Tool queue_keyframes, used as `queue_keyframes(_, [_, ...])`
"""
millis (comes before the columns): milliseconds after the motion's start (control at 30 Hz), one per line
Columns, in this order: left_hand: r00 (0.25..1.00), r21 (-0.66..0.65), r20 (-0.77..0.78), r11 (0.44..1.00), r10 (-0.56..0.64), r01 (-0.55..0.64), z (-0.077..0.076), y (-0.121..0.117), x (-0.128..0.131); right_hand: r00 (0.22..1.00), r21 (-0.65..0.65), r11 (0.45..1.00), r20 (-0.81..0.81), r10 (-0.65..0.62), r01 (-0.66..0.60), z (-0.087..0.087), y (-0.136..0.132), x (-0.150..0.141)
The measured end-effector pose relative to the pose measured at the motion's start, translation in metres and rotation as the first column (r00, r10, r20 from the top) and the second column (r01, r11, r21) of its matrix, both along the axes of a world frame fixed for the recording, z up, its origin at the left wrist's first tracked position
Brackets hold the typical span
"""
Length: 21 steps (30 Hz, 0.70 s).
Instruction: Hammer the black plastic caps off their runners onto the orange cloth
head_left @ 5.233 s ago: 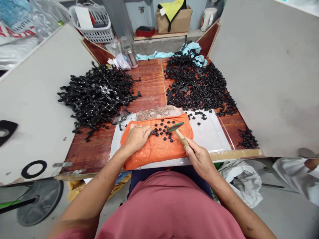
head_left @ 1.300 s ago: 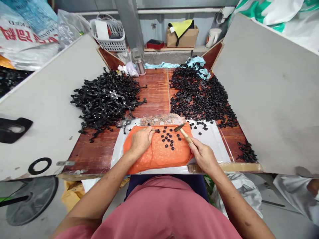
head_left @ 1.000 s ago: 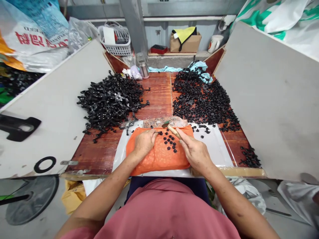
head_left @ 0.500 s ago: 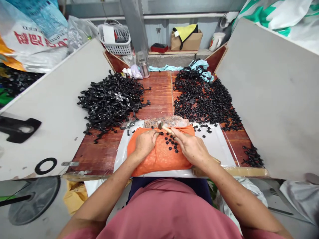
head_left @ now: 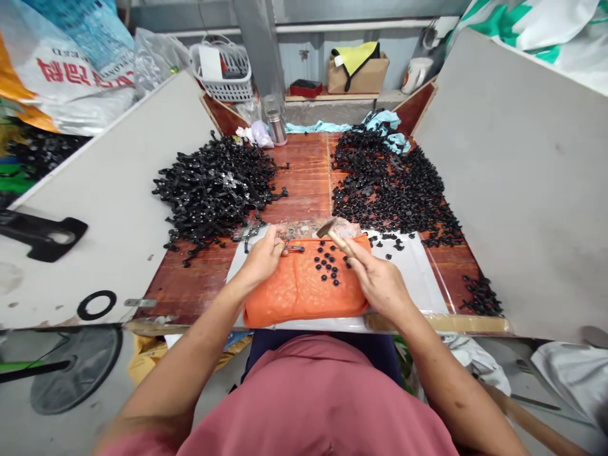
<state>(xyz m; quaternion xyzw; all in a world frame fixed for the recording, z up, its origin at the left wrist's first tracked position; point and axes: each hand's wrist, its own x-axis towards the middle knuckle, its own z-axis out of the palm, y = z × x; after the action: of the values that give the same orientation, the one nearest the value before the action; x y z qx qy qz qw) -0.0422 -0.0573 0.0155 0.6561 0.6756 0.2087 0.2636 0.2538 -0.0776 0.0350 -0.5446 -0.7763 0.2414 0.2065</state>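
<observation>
Right fingers [head_left: 360,255] clasp the hammer [head_left: 337,239] — left fingers [head_left: 277,245] meet a black strap [head_left: 297,249] (opening, hold unclear).

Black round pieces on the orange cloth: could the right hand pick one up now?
Probably not easily: the black round pieces lie close by, but the right hand is closed around the hammer.

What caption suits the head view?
Hammer in right hand, left hand opposite, at an orange cloth dotted with black studs.

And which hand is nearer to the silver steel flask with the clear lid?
The left. The left hand is on the person's side of the flask; the right hand is farther off, more to the right, gripping a wooden-handled hammer.
</observation>
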Motion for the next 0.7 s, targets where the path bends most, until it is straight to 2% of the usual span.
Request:
queue_keyframes(67, [0.999,-0.023,-0.026,0.999,-0.035,0.034,0.002,0.003,-0.014,0.996,-0.014,0.999,-0.072,-0.045,0.044,-0.001,-0.011,0.016])
queue_keyframes(167, [0.976,-0.068,-0.188,0.993,-0.107,0.096,0.005,0.003,-0.025,0.992,-0.060,0.996,-0.108,-0.068,0.062,-0.007,-0.028,0.038])
queue_keyframes(267, [0.919,-0.078,-0.362,0.987,-0.158,0.139,0.011,-0.002,-0.017,0.990,-0.099,0.991,-0.101,-0.097,0.087,-0.015,-0.043,0.050])
queue_keyframes(367, [0.864,-0.001,-0.477,0.984,-0.159,0.180,0.020,-0.010,0.001,0.990,-0.131,0.986,-0.083,-0.117,0.106,-0.022,-0.053,0.054])
queue_keyframes(467, [0.852,0.006,-0.459,0.958,-0.253,0.287,0.023,-0.014,0.017,0.989,-0.163,0.979,-0.072,-0.133,0.119,-0.027,-0.059,0.054])
queue_keyframes(567, [0.855,-0.023,-0.361,0.921,-0.371,0.390,0.015,-0.013,0.025,0.990,-0.190,0.977,-0.084,-0.110,0.093,-0.030,-0.063,0.052])
queue_keyframes(700, [0.876,-0.039,-0.303,0.923,-0.376,0.383,0.002,-0.010,0.029,0.992,-0.183,0.980,-0.081,-0.096,0.080,-0.031,-0.065,0.052])
